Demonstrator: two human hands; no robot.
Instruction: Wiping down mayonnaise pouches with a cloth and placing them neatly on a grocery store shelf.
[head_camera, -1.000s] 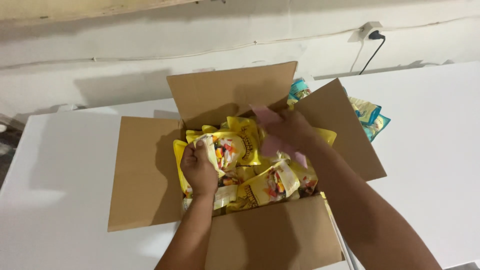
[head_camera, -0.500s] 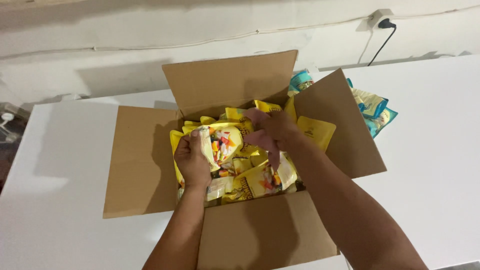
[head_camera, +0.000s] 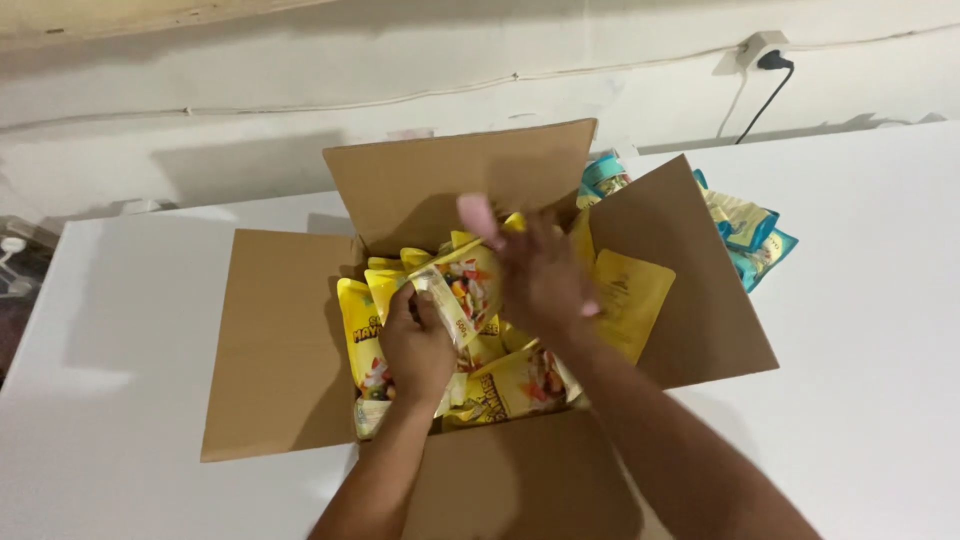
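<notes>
An open cardboard box (head_camera: 280, 350) sits on a white table, filled with several yellow pouches (head_camera: 365, 335). My left hand (head_camera: 415, 345) is inside the box, closed on the edge of one yellow pouch (head_camera: 465, 285) with a colourful picture on it. My right hand (head_camera: 540, 275) rests on the same pouch from the right, fingers spread and blurred. Another yellow pouch (head_camera: 630, 300) leans against the box's right flap.
Teal and pale pouches (head_camera: 750, 230) lie on the white table (head_camera: 870, 340) behind the right flap. A wall socket with a black plug (head_camera: 765, 55) is on the wall behind. The box flaps stand open on all sides.
Both hands have shifted slightly within the box, lifting and turning the pictured pouch. The right hand has moved up over it.
</notes>
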